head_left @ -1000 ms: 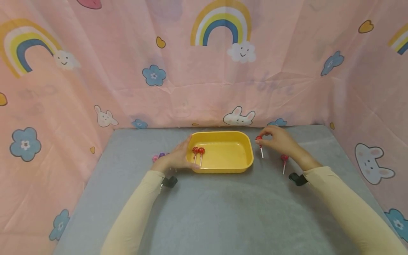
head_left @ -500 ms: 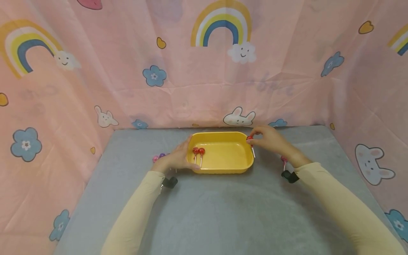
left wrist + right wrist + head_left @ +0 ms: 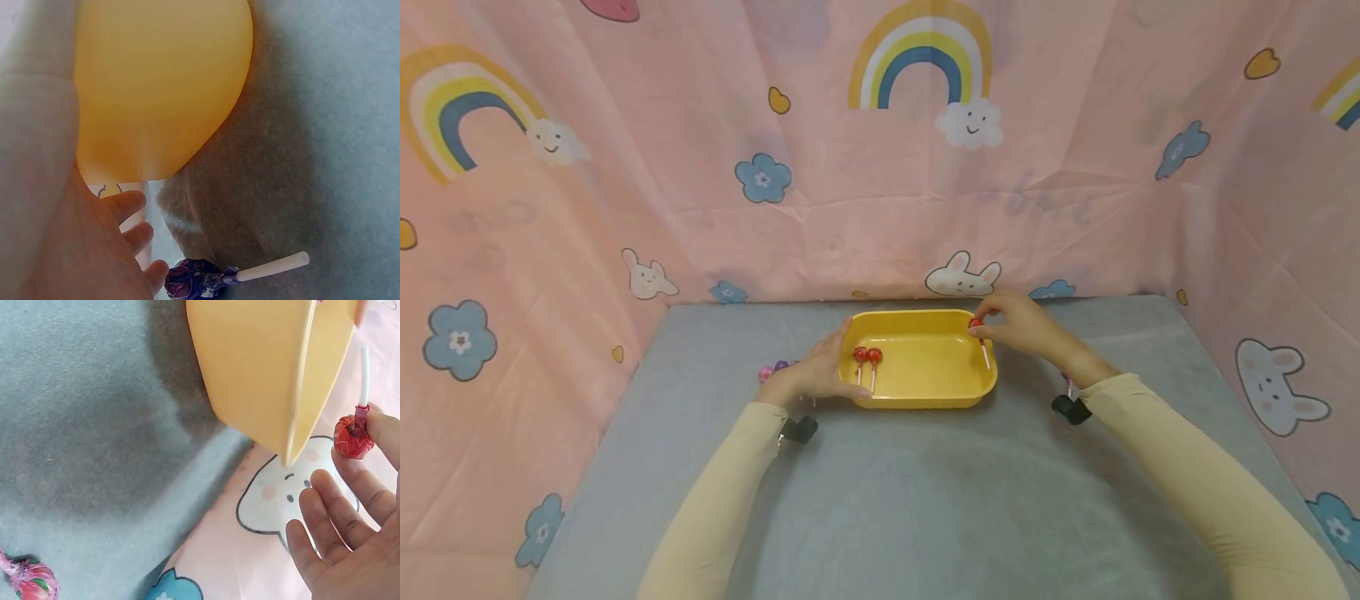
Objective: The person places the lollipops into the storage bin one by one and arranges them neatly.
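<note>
My left hand (image 3: 820, 367) rests against the left end of a yellow plastic tray (image 3: 925, 402), its fingers along the outside and its thumb at the front rim. Two red-wrapped lollipops (image 3: 875, 356) lie inside at that end. Over the tray's right end, my right hand (image 3: 1022, 323) pinches another red lollipop (image 3: 354, 434) by its wrapped head between thumb and index finger. The other fingers are spread apart. In the head view its white stick points down; contact with the tray floor cannot be told.
A purple lollipop (image 3: 194, 278) lies by the left fingertips. Beside it in the head view is a pink one (image 3: 766, 373), partly hidden by the left hand. Another pink lollipop (image 3: 34, 581) lies right of the tray, largely covered by the right forearm. A pink patterned cloth (image 3: 880, 225) hangs behind.
My right hand has carried the red lollipop leftward, from beside the tray across its right rim to above the inside. The left hand and the tray have stayed put.
</note>
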The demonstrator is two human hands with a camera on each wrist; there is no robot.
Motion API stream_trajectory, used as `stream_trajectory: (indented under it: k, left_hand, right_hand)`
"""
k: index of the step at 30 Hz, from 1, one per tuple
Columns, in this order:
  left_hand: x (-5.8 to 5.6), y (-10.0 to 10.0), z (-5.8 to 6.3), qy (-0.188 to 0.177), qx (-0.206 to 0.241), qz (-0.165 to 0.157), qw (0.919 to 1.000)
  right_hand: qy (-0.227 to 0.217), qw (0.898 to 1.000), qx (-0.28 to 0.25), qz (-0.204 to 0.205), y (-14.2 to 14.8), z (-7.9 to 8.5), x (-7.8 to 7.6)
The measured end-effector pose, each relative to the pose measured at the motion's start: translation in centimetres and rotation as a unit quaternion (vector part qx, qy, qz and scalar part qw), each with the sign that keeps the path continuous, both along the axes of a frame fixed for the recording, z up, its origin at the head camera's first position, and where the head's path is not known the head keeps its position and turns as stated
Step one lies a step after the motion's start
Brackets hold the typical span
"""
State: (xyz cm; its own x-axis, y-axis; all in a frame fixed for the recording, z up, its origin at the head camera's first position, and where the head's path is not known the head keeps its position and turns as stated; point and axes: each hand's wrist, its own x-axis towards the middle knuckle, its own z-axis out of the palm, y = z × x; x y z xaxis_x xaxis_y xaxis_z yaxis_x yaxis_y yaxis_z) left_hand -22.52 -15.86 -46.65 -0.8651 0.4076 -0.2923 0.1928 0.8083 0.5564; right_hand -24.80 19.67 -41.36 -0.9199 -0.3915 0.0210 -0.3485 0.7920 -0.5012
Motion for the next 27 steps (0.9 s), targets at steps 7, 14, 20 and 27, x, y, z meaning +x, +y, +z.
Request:
stream_trajectory:
  k: [7, 14, 20, 27]
  left_hand:
    - [0.0, 0.0, -0.1, -0.002, -0.002, -0.001, 1.0000]
    - [0.1, 0.0, 0.3, -0.006, -0.003, 0.000, 1.0000]
    - [0.1, 0.0, 0.4, -0.004, -0.002, -0.001, 1.0000]
    - [0.0, 0.1, 0.1, -0.008, -0.003, 0.004, 1.0000]
  right_hand:
    - [0.005, 1.000, 0.004, 0.011, -0.8, 0.2, -0.1]
    - [0.005, 1.000, 0.011, 0.025, -1.8, 0.3, -0.4]
    - [-0.002, 0.999, 0.024, 0.023, -2.6, 0.3, -0.7]
    - [-0.007, 0.999, 0.026, 0.030, -3.6, 0.0, -1.1]
